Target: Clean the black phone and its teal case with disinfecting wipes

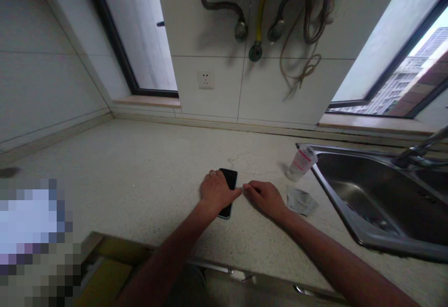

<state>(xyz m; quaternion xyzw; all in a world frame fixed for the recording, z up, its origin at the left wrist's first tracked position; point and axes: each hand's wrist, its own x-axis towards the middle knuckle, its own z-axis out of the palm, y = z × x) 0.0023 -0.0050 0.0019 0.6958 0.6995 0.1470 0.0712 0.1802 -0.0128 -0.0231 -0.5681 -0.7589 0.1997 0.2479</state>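
Note:
A black smartphone (229, 176) lies flat on the pale speckled countertop (168, 157). Across its left part and middle rests my left hand (215, 189), gripping it, with a ring on one finger and the thumb reaching past the phone's right edge. Just to the right, my right hand (264, 197) is closed in a pinch close to that thumb tip; whatever is between its fingers is too small to make out. A crumpled grey-white packet (301, 200) lies by my right wrist. Behind it, a clear plastic cup (301, 162) with pink print leans over.
A steel sink (350, 195) with a tap (420, 153) is set into the counter at right. On the tiled wall are a socket (206, 80), hoses with valves (241, 31) and a looped cord (310, 66). Windows flank this wall. Drawers (112, 269) show below the front edge.

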